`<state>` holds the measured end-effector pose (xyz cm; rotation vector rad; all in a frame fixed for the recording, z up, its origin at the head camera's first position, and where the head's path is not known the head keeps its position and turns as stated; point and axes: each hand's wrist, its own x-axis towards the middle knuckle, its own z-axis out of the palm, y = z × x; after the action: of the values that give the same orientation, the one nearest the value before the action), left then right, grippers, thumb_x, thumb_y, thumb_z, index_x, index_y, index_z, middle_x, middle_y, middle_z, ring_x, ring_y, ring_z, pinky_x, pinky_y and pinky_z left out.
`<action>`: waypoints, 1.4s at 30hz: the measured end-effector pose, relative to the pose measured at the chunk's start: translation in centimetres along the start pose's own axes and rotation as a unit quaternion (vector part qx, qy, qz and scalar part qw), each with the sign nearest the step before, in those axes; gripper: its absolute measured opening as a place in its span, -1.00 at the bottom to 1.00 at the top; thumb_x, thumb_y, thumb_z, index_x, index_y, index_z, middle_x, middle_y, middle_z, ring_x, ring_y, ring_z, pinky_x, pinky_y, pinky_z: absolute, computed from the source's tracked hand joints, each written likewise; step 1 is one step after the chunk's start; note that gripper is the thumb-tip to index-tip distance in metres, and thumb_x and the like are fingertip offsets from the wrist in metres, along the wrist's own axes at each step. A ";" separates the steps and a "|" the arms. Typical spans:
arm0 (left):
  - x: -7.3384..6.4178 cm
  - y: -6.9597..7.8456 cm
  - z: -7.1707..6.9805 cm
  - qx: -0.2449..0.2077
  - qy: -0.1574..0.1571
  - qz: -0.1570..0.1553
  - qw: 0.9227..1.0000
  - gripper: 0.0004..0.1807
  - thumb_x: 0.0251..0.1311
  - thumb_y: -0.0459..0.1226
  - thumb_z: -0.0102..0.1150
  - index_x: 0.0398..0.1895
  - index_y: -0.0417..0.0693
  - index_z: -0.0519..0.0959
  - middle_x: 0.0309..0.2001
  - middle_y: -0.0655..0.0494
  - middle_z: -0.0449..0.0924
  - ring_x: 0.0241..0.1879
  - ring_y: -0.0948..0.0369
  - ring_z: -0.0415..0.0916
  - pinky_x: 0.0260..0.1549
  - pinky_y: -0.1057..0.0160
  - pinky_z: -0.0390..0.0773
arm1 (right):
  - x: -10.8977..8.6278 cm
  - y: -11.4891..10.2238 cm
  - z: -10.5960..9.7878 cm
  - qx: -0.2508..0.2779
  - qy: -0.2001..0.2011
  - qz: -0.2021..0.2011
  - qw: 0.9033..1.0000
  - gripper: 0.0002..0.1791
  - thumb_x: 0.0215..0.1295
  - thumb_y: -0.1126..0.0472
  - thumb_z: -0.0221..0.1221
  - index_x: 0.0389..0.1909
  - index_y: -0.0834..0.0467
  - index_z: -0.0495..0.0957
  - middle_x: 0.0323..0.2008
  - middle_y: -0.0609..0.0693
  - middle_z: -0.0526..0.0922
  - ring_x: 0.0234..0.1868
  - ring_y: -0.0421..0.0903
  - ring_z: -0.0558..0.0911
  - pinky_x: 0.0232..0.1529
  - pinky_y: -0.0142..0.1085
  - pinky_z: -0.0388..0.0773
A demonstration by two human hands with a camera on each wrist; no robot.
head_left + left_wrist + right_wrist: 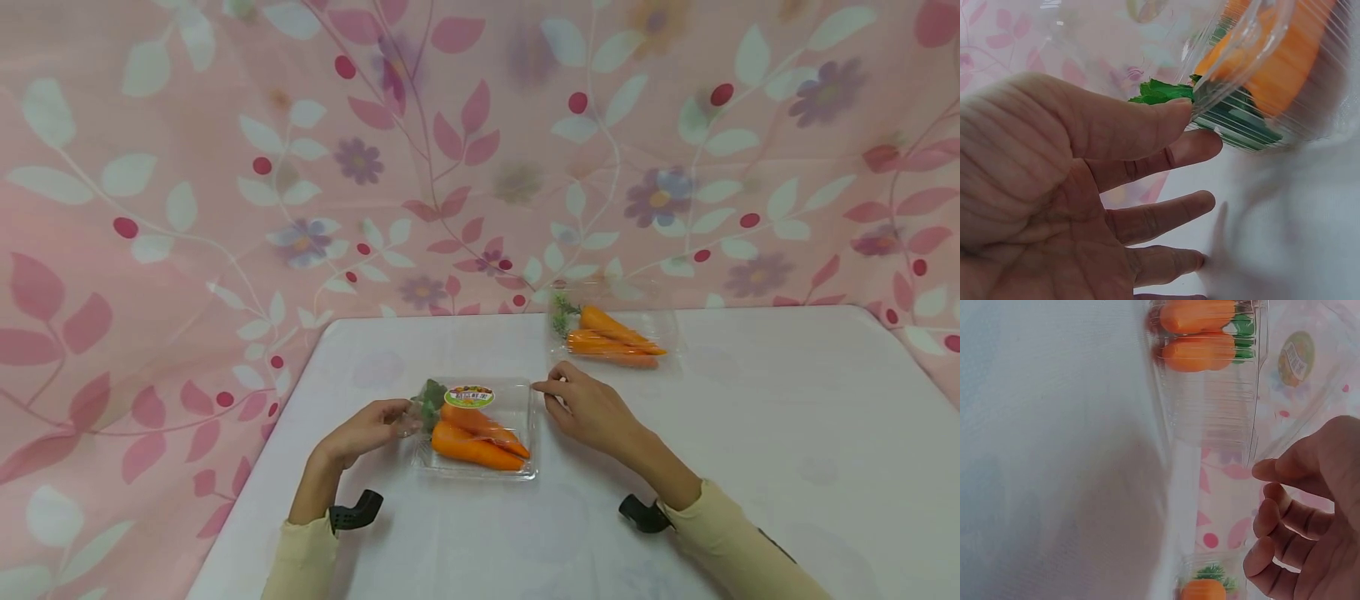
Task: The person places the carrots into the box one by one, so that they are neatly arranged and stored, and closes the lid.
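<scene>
A clear plastic box (480, 465) lies on the white-covered table, with two carrots (474, 446) and green leaves (430, 398) inside. Its see-through lid, bearing an oval fruit label (469, 397), appears raised from the base in the right wrist view. My left hand (375, 429) pinches the box's left rim between thumb and index finger, beside the leaves; its other fingers (1166, 215) spread below. At the far right corner, my right hand (592, 412) pinches the lid's edge with thumb and index fingertips, the other fingers (1285, 540) curled.
A second clear box (667, 325) holding several carrots (611, 333) with feathery greens (562, 312) sits near the table's back edge, beyond my right hand. The white tablecloth (750, 433) covers the table. A pink floral curtain (480, 167) hangs behind.
</scene>
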<state>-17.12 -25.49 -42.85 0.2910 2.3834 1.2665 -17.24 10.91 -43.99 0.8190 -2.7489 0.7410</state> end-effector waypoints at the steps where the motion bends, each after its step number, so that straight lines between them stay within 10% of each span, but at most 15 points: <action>1: 0.0 0.0 0.0 -0.003 0.001 -0.002 1.000 -0.64 0.31 -0.35 0.12 0.14 -0.28 0.54 0.22 -0.18 0.46 0.30 -0.16 0.27 0.23 -0.22 0.28 | 0.0 -0.1 -0.1 0.002 -0.006 0.007 1.000 -0.71 0.33 0.18 0.22 0.04 0.05 0.70 -0.17 -0.10 0.49 -0.39 -0.21 0.40 -0.49 -0.45 0.42; 8: -0.1 0.1 0.1 0.000 -0.001 -0.007 1.000 -0.67 0.33 -0.20 0.18 0.04 -0.23 0.59 0.19 -0.14 0.48 0.33 -0.20 0.21 0.23 -0.23 0.27 | -0.6 -0.6 -0.5 0.012 -0.051 0.046 0.998 -0.54 0.39 -0.16 0.09 0.17 -0.04 0.63 -0.08 -0.14 0.45 -0.37 -0.25 0.39 -0.43 -0.38 0.40; 29: -0.8 -0.1 0.9 0.009 0.046 0.037 0.998 -0.78 0.40 -0.27 0.11 -0.04 -0.24 0.60 0.00 -0.04 0.60 0.16 -0.04 0.41 0.17 -0.18 0.34 | -1.3 -1.4 -0.8 -0.030 -0.115 0.050 0.992 -0.22 0.21 -0.32 0.15 0.40 -0.03 0.40 0.04 -0.05 0.47 -0.12 -0.14 0.45 -0.33 -0.30 0.48; 42: -3.8 1.5 2.6 -0.036 0.121 -0.064 0.990 -0.65 0.44 -0.23 0.04 0.12 -0.29 0.56 0.12 -0.15 0.56 0.07 -0.03 0.51 -0.06 -0.07 0.58 | -1.4 -1.8 -0.9 -0.055 -0.105 0.044 0.992 -0.22 0.19 -0.31 0.16 0.38 -0.02 0.41 0.03 -0.03 0.47 -0.12 -0.12 0.46 -0.37 -0.29 0.48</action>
<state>-12.59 -24.13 -41.92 -0.0417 2.5017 1.3926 -15.04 10.75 -42.94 0.8008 -2.9985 0.5401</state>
